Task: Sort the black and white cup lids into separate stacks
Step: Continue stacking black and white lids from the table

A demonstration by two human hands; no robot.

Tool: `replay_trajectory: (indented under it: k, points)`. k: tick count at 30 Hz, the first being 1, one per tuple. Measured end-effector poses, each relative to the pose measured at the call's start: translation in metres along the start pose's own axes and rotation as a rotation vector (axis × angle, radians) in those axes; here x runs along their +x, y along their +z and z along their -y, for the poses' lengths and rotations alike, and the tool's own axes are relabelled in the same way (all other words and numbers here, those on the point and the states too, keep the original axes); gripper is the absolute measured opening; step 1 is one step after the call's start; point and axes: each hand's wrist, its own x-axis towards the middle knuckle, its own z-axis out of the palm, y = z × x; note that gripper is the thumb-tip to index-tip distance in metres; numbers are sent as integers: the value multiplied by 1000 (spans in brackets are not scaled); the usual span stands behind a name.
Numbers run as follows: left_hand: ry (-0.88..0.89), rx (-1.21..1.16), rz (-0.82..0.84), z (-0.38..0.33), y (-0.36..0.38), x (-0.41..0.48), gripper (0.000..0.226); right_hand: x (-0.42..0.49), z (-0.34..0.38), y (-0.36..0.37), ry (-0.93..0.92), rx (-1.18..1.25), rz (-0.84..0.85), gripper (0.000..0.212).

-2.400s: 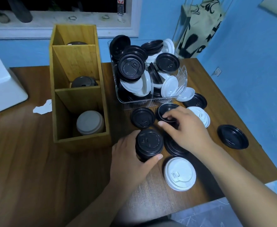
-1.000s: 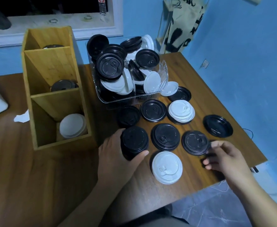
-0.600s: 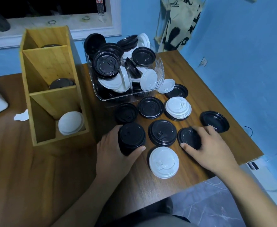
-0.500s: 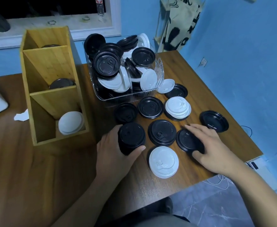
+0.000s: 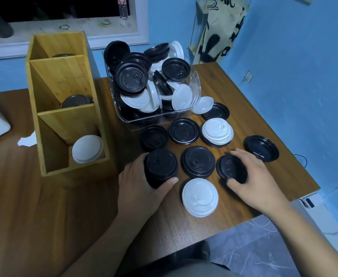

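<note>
Glossy round plastic lids on a dark wood-grain counter [image 5: 44,216]. Left hand [image 5: 138,188] wraps fingers & thumb round a black lid stack [image 5: 161,166], upright, near centre. Right hand [image 5: 254,180] pinches the rim of a single black lid [image 5: 230,168] btwn thumb & fingers; can't tell if it's lifted. Discs, so no long axis. White lid [image 5: 200,196] lies flat btwn the hands, another black lid [image 5: 197,161] just beyond. Far: ribbed clear bin [image 5: 196,90] heaped w/ mixed lids. Left: bamboo organiser [image 5: 64,76], white lids [image 5: 87,148] in its near compartment.
</note>
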Motion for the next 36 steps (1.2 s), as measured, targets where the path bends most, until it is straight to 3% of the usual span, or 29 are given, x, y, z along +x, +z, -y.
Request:
replay_trajectory:
  k: [4, 7, 9, 14, 16, 24, 28, 31, 36]
  points:
    - [-9, 3, 5, 0, 0, 1, 88, 1, 1, 4, 27, -98, -75, 74]
    - [-13, -7, -3, 0, 0, 1, 88, 1, 11, -8, 37, 12, -183, 70]
    - [-13, 2, 1, 0, 0, 1, 88, 2, 31, -13, -50, 111, -202, 67]
    - [7, -13, 6, 0, 0, 1, 85, 17, 98, 7, -512, 209, 17, 68]
    - [38, -24, -14, 0, 0, 0, 78, 29, 112, 20, -584, 156, 135, 70]
    - [22, -25, 1, -2, -2, 2, 75, 48, 125, 32, -639, 25, 299, 72]
    - [7, -25, 15, -5, -3, 3, 86, 52, 125, 32, -653, -42, 337, 73]
    - [19, -11, 39, -6, -5, 3, 97, 52, 128, 30, -663, -96, 337, 75]
    - [44, -41, 32, -2, -5, 3, 80, 33, 103, 13, -665, 65, 200, 71]
